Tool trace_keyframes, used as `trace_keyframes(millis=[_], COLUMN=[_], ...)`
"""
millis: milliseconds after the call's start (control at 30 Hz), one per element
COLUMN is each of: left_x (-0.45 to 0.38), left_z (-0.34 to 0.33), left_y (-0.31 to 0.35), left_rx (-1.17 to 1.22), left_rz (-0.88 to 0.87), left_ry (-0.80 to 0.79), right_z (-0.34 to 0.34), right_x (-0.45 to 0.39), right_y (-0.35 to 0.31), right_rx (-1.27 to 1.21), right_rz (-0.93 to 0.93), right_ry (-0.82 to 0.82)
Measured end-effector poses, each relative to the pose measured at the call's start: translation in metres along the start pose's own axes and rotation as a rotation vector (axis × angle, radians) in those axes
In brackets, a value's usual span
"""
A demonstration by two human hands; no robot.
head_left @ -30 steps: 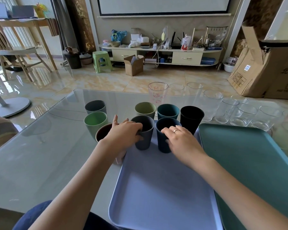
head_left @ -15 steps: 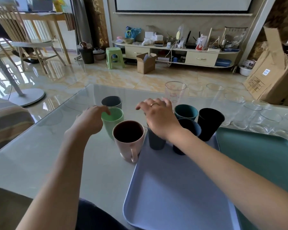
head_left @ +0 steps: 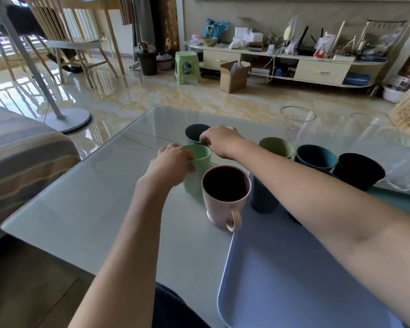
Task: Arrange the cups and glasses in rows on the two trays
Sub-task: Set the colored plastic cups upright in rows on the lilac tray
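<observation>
Resting on the glass table [head_left: 85,204], the lavender tray [head_left: 282,275] holds a dark cup [head_left: 263,197]. Left hand [head_left: 173,165] wraps the mint cup [head_left: 198,171] just beside the tray; right hand [head_left: 219,142] pinches the grey cup's [head_left: 193,133] rim behind it.

Seven coloured cups [head_left: 225,185] are counted on the glass table [head_left: 92,209], alongside at least three clear glasses [head_left: 296,124], two trays [head_left: 282,268] and two hands [head_left: 173,164].
</observation>
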State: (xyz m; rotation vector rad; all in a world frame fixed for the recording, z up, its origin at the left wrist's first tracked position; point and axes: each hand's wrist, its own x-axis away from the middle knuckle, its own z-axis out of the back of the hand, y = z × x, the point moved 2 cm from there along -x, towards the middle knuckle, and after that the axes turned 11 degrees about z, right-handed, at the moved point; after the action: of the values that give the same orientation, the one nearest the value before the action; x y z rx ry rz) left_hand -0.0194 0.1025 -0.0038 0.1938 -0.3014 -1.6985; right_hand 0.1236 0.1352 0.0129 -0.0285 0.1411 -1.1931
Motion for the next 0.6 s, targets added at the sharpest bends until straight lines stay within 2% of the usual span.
trace_keyframes(millis=[100, 200, 333, 500, 600], left_x=[0.005, 0.016, 0.032, 0.059, 0.080], left_z=[0.008, 0.022, 0.045, 0.063, 0.064], left_y=[0.005, 0.018, 0.041, 0.078, 0.099], left_rx=[0.074, 0.146, 0.232, 0.264, 0.217], left_rz=[-0.014, -0.054, -0.115, -0.254, -0.376], left_ry=[0.047, 0.161, 0.326, 0.435, 0.444], right_z=[0.006, 0.021, 0.051, 0.089, 0.106], right_x=[0.009, 0.023, 0.057, 0.133, 0.185], right_y=[0.004, 0.010, 0.019, 0.044, 0.061], right_rx=[-0.098, -0.164, -0.114, 0.009, 0.031], right_rz=[-0.021, -0.031, -0.011, -0.005, -0.040], right_ry=[0.138, 0.341, 0.560, 0.650, 0.680])
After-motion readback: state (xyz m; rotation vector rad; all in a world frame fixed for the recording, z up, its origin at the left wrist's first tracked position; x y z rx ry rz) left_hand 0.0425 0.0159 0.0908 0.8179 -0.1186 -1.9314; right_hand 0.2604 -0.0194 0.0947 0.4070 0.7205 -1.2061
